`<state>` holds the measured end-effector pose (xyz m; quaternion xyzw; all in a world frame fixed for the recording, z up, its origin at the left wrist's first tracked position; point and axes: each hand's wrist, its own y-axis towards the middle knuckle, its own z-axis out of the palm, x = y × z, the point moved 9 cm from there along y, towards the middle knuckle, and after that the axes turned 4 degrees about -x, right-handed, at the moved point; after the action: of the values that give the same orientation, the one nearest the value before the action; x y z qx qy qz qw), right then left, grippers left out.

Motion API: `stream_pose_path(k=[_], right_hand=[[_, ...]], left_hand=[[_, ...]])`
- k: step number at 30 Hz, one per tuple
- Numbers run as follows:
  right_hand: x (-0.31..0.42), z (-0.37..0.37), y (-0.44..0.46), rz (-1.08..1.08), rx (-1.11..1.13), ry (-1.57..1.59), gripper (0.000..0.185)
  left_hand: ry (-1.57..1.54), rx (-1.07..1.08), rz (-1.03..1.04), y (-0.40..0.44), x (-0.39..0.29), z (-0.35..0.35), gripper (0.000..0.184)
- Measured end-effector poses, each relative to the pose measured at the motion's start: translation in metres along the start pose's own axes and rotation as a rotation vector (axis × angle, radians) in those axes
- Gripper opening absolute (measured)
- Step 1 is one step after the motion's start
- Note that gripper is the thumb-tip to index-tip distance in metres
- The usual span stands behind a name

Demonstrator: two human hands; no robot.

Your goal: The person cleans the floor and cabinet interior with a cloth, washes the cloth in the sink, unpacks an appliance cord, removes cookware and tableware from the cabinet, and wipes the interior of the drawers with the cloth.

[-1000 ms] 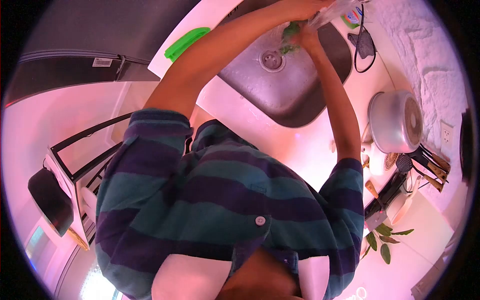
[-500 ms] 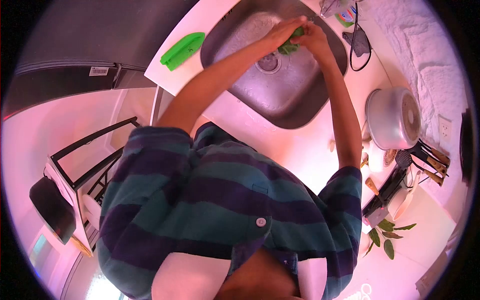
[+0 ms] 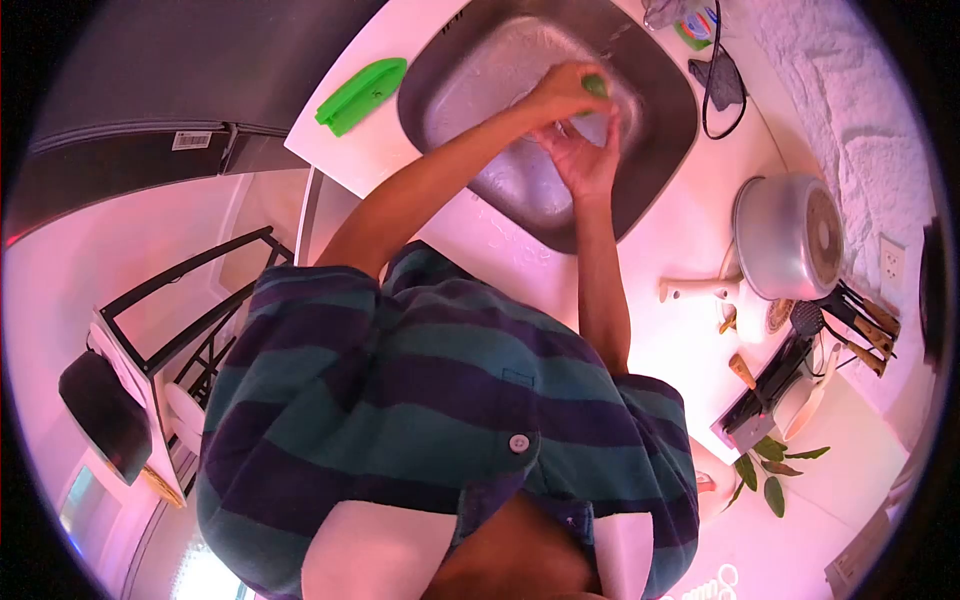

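Note:
Over the metal sink [image 3: 640, 165], my left hand [image 3: 565, 97] is closed around a green leafy bunch [image 3: 595, 86], of which only a small part shows past the fingers. Just below it, my right hand [image 3: 588, 165] is held palm up with its fingers apart and nothing in it. The two hands are close together. They and the left forearm cover the drain and part of the wet basin.
A green boat-shaped holder [image 3: 362, 96] lies on the counter left of the sink. To the right stand an upturned metal pot [image 3: 788, 236], a grey cloth [image 3: 716, 80] with a black cord, and several utensils [image 3: 860, 320]. A leafy plant [image 3: 775, 468] is lower right.
My right hand has come off the leafy bunch, moved down and toward me, and turned palm up. My left hand has lowered slightly with the bunch, which shows less now.

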<state>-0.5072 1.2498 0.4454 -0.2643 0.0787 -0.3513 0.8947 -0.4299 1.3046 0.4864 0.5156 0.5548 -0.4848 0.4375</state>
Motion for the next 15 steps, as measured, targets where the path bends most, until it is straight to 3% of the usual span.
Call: stream_pose_path(k=[3, 4, 7, 10, 13, 15], right_hand=[[0.039, 0.000, 0.033, -0.077, 0.175, -0.038, 0.052], [0.052, -0.010, 0.041, -0.111, 0.078, 0.001, 0.042], [0.078, -0.019, 0.068, -0.300, -0.125, -0.013, 0.032], [0.093, 0.029, 0.053, -0.569, 0.015, -0.210, 0.026], [0.092, 0.068, 0.046, -0.456, 0.225, -0.415, 0.023], [0.088, 0.066, 0.050, -0.353, 0.231, -0.423, 0.026]], left_hand=[[0.218, -0.125, 0.559, -0.036, -0.041, 0.008, 0.031], [0.172, -0.152, 0.631, -0.041, -0.049, 0.005, 0.029], [0.367, -0.618, 0.422, -0.034, -0.025, -0.028, 0.026], [-0.100, -0.668, -0.134, -0.013, 0.044, -0.042, 0.024], [-0.959, -0.177, -0.698, -0.010, 0.077, 0.027, 0.024], [-0.935, -0.055, -0.762, -0.013, 0.078, 0.036, 0.025]])
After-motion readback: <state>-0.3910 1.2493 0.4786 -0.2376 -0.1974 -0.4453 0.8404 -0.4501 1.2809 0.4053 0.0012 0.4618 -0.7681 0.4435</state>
